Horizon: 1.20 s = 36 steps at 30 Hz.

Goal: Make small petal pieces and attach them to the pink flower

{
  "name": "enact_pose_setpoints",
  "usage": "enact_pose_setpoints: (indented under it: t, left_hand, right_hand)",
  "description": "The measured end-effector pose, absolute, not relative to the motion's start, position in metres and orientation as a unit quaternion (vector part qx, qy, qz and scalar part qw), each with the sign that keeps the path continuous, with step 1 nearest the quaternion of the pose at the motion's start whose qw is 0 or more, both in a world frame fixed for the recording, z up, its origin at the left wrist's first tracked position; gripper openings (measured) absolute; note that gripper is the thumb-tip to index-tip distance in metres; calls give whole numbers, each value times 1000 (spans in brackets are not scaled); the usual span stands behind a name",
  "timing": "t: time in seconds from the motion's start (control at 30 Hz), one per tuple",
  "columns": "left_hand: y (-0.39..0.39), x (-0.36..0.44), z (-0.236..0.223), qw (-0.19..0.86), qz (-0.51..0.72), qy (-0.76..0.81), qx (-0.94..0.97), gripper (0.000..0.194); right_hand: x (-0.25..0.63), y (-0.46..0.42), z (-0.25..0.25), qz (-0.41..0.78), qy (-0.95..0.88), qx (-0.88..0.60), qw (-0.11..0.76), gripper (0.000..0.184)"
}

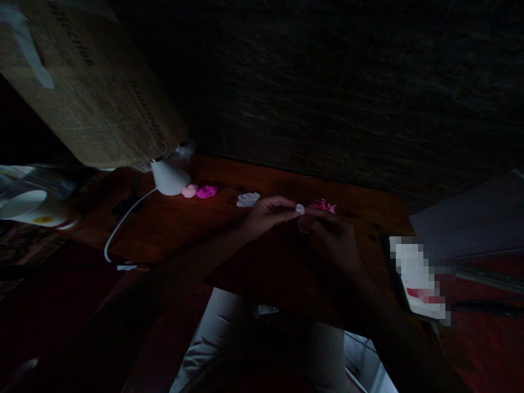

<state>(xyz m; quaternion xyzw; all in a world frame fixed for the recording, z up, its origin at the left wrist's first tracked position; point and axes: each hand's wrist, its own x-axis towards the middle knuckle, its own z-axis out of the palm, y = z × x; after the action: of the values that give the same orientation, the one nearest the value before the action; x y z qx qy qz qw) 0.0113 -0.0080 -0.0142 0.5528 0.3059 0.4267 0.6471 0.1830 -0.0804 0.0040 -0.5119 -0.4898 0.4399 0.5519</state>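
Observation:
Over the wooden table, my left hand [266, 214] pinches a small white lump [300, 209], clay-like in look, between thumb and fingertips. My right hand [338, 234] meets it from the other side, its fingers closed at the lump's right edge. A faint pale round shape [303, 225] shows just below the right fingertips, too dark to make out. Behind the left hand lies a white bumpy flat piece [248, 200]. Past the right fingers is a cluster of small pink pieces [324, 206]. The scene is very dim.
A lamp with a newspaper-print shade [110, 87] and white base [170, 177] stands left. Beside it are a pale pink lump [190, 190] and a magenta lump [207, 191]. A paper cup [36, 210] is far left; a blurred-out device [421, 278] lies right. A dark wall rises behind.

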Motion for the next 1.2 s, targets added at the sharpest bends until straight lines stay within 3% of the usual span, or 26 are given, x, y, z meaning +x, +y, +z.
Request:
enact_pose_setpoints:
  t: [0.57, 1.2]
  left_hand:
    - [-8, 12, -18, 626, 444, 303, 565, 30]
    - [-10, 11, -17, 645, 427, 294, 562, 38]
  right_hand:
    - [179, -80, 9, 447, -462, -529, 554, 26]
    - [185, -77, -3, 442, -490, -518, 544, 28]
